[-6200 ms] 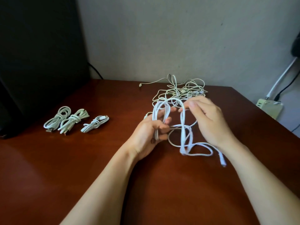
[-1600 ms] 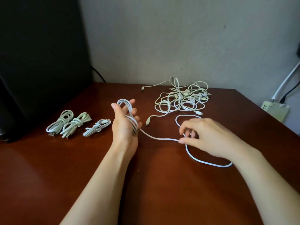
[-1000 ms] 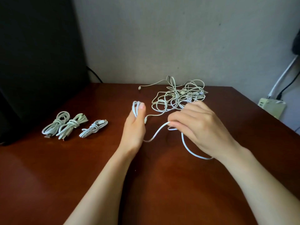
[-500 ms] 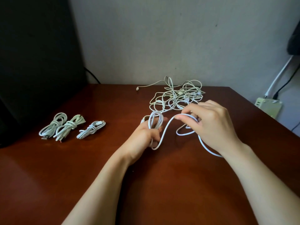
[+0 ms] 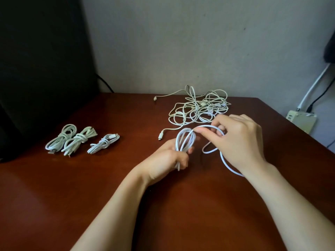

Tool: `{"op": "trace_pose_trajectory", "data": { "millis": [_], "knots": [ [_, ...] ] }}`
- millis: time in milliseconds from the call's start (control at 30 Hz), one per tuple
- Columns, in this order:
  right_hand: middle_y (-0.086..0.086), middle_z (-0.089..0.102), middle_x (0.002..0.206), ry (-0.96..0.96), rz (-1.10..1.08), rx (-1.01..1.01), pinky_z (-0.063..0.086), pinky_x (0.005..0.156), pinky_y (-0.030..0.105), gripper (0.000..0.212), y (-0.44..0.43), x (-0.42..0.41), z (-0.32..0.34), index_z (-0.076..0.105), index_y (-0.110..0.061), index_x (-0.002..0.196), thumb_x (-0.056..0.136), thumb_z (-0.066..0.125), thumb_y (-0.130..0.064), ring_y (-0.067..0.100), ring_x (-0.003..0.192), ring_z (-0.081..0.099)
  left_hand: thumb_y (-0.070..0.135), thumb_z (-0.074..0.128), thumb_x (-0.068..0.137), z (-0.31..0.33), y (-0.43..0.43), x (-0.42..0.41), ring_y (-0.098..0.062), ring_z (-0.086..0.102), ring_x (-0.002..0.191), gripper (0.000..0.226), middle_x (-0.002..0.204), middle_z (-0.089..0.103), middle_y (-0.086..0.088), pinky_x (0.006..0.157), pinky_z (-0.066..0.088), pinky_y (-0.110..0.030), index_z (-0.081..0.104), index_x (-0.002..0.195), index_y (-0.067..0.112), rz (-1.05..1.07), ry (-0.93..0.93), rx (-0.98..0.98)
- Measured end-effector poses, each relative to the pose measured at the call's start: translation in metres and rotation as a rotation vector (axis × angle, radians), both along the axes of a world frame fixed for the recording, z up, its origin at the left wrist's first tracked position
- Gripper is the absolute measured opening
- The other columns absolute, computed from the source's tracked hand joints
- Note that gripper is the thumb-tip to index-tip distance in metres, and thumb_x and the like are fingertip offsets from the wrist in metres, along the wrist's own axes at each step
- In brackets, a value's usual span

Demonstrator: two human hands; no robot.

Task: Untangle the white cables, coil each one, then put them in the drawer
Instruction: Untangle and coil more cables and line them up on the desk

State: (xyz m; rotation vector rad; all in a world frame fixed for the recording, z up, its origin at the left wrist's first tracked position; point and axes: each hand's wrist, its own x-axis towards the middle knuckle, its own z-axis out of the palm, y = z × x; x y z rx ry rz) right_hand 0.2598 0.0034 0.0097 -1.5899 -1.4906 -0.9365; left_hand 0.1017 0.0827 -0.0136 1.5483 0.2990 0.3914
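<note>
Head view: coiling underway; left hand (image 5: 168, 158) grips the white cable (image 5: 184, 140) loops, right hand (image 5: 239, 142) pinches its slack, probably laying another loop next.

The lower turns of the white cable (image 5: 185, 140) are hidden inside the left hand (image 5: 163, 162), and its tail is lost behind the wrist of the right hand (image 5: 241, 142). Both forearms are cut off by the near edge. In the far tangle (image 5: 197, 109) single cables cannot be told apart. The power strip (image 5: 301, 122) is partly covered by the table (image 5: 126, 178).
</note>
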Motion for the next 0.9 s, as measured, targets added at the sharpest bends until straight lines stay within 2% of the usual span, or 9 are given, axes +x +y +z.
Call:
{"op": "trace_pose_trajectory", "data": {
  "millis": [67,133,233,300,400,500,633,767,900],
  "knots": [
    [-0.008,0.038,0.047,0.020,-0.011,-0.061,0.040,0.057,0.030,0.048,0.000,-0.001,0.001,0.053,-0.015,0.055,0.079,0.060,-0.056,0.018,0.049,0.045,-0.005,0.039,0.049,0.002,-0.001,0.001,-0.007,0.031,0.051,0.052,0.070,0.043,0.000,0.041,0.026,-0.015,0.058,0.094,0.012,0.020,-0.118,-0.177],
    [-0.010,0.040,0.051,0.024,0.022,-0.167,0.040,0.058,0.028,0.039,-0.001,-0.002,0.001,0.056,-0.017,0.060,0.077,0.065,-0.050,0.017,0.054,0.046,-0.006,0.036,0.047,0.004,0.001,0.001,-0.006,0.030,0.049,0.053,0.071,0.040,-0.004,0.041,0.021,-0.015,0.065,0.089,0.009,0.040,-0.245,-0.348],
    [-0.013,0.049,0.062,0.096,0.091,-0.442,0.042,0.063,0.028,0.021,-0.002,-0.006,0.002,0.060,-0.021,0.075,0.076,0.075,-0.036,0.011,0.066,0.046,-0.005,0.051,0.037,0.007,0.010,-0.001,-0.006,0.029,0.049,0.064,0.068,0.042,-0.004,0.041,0.023,-0.015,0.072,0.097,0.003,-0.016,-0.394,-0.568],
    [-0.017,0.049,0.076,0.120,0.068,-0.605,0.038,0.066,0.026,0.018,-0.003,-0.008,-0.001,0.060,-0.028,0.091,0.080,0.071,-0.036,0.006,0.075,0.045,0.001,0.066,0.030,0.008,0.013,-0.003,-0.006,0.030,0.050,0.074,0.067,0.045,-0.004,0.039,0.026,-0.014,0.070,0.104,-0.001,-0.063,-0.468,-0.649],
    [-0.017,0.055,0.110,0.151,-0.039,-0.711,0.039,0.075,0.025,0.029,-0.002,-0.003,-0.006,0.056,-0.032,0.115,0.087,0.063,-0.038,0.011,0.097,0.058,0.004,0.069,0.029,0.009,0.015,-0.007,-0.007,0.032,0.052,0.075,0.067,0.047,-0.004,0.039,0.029,-0.013,0.070,0.103,-0.003,-0.100,-0.548,-0.718],
    [-0.007,0.060,0.123,0.105,-0.290,-0.739,0.039,0.093,0.031,0.040,0.000,0.010,-0.009,0.051,-0.028,0.127,0.089,0.058,-0.040,0.020,0.114,0.054,0.003,0.062,0.035,0.010,0.018,-0.012,-0.007,0.036,0.053,0.070,0.069,0.049,-0.003,0.039,0.033,-0.013,0.069,0.105,-0.004,-0.103,-0.654,-0.773],
    [0.004,0.060,0.123,0.189,-0.583,-0.706,0.037,0.094,0.035,0.040,-0.004,0.033,-0.010,0.054,-0.022,0.127,0.090,0.059,-0.037,0.027,0.118,0.049,0.000,0.062,0.035,0.010,0.021,-0.016,-0.008,0.038,0.052,0.071,0.069,0.049,-0.004,0.039,0.034,-0.014,0.068,0.105,-0.005,-0.084,-0.730,-0.808],
    [0.009,0.046,0.142,0.329,-0.674,-0.673,0.025,0.108,0.038,0.046,-0.012,0.055,-0.010,0.054,-0.027,0.131,0.088,0.062,-0.039,0.028,0.138,0.029,0.000,0.066,0.033,0.010,0.021,-0.017,-0.007,0.035,0.053,0.072,0.069,0.048,-0.004,0.039,0.033,-0.013,0.069,0.105,-0.005,-0.071,-0.748,-0.808],
    [0.008,0.036,0.151,0.219,-0.602,-0.596,0.003,0.116,0.037,0.041,-0.010,0.051,-0.009,0.057,-0.025,0.129,0.088,0.059,-0.023,0.027,0.144,0.017,0.001,0.065,0.034,0.010,0.019,-0.017,-0.008,0.037,0.053,0.075,0.070,0.047,-0.004,0.039,0.033,-0.013,0.067,0.109,-0.006,-0.069,-0.714,-0.801]
  ]
}}
